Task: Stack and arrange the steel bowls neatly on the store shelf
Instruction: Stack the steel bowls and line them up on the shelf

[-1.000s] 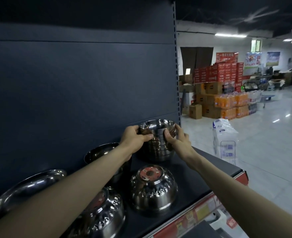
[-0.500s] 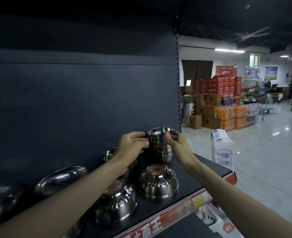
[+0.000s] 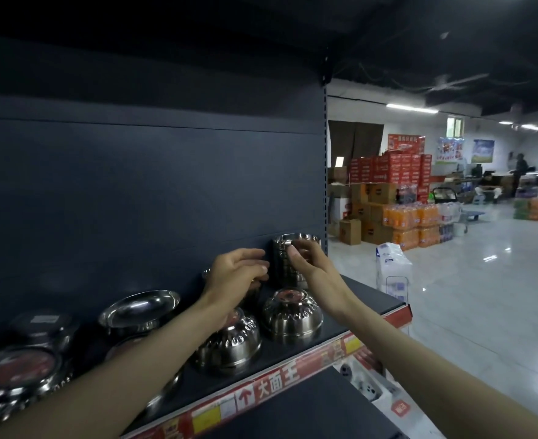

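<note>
stack of nested shiny steel bowls (image 3: 280,264) upright at back right corner of dark metal shelf (image 3: 365,297), against the back panel. right hand (image 3: 315,274) curls its fingers round the stack's upper bowls. left hand (image 3: 236,274) relaxed, holding nothing, fingertips just beside the stack's left side; contact unclear.

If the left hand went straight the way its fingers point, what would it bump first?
Most likely the stack of steel bowls, right beside the left hand; depth is a little unclear.
</note>
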`<action>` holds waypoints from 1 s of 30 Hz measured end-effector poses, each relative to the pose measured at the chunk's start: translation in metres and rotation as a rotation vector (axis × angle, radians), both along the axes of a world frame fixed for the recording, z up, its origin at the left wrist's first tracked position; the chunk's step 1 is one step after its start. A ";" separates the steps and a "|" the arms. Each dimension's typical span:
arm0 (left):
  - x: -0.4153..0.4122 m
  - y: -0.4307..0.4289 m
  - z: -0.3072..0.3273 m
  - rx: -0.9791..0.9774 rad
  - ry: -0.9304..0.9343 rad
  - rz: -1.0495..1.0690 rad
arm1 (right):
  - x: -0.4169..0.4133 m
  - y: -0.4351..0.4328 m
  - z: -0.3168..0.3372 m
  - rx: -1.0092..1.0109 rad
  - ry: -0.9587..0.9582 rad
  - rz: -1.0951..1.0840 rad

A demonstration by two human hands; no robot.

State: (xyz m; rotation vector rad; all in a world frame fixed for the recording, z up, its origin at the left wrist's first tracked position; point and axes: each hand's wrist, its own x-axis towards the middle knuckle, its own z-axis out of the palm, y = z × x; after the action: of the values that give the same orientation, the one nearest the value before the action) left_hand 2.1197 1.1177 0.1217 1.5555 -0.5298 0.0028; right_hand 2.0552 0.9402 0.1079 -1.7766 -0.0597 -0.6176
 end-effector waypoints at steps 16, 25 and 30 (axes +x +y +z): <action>0.041 -0.014 -0.030 0.788 -0.056 -0.083 | 0.001 -0.038 -0.053 -0.138 0.328 -0.070; 0.061 -0.039 -0.021 1.379 -0.185 -0.135 | 0.003 -0.047 -0.077 -0.362 0.448 -0.059; 0.063 -0.046 -0.027 1.321 -0.187 -0.125 | 0.004 -0.048 -0.086 -0.441 0.394 -0.112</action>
State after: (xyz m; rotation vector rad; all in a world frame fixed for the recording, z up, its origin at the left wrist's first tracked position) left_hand 2.1832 1.0713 0.0945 2.8155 -0.8476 -0.3659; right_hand 2.0595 0.8922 0.0215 -2.3149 0.1896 -0.3365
